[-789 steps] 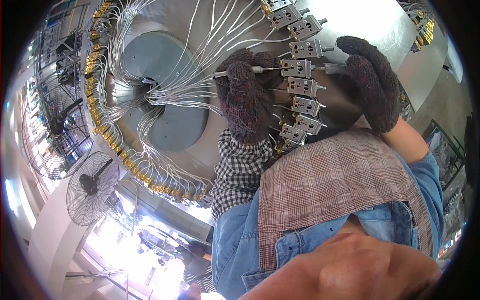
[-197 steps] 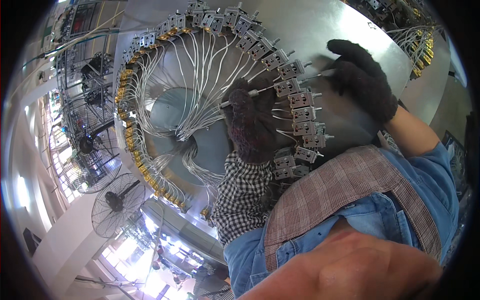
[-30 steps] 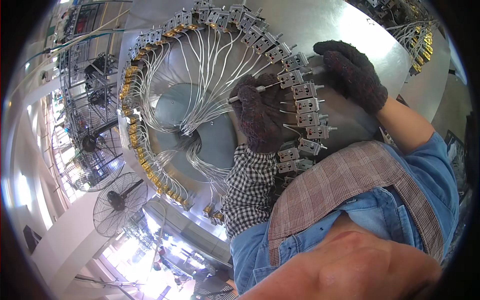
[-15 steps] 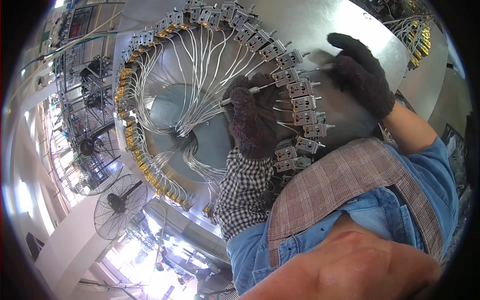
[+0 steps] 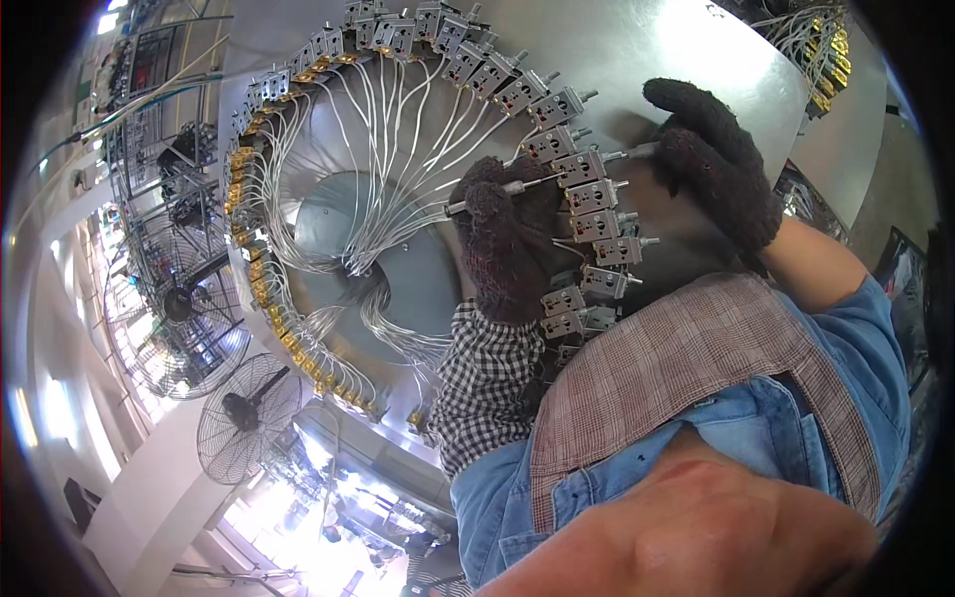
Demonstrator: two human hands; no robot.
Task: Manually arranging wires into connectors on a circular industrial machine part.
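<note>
lower switch blocks (image 5: 567, 323) partly hidden behind left hand (image 5: 507, 249), top blocks (image 5: 398, 15) cut off by edge

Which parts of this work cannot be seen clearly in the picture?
- Head view: the tip of the slim metal tool, where it meets a grey connector block; too small to tell.
- What the right hand pinches at the block's pin; its dark glove hides it.
- The lower blocks of the ring; the left hand and the checked sleeve cover them.
- Where the white wires end at the hub; too fine.
</note>
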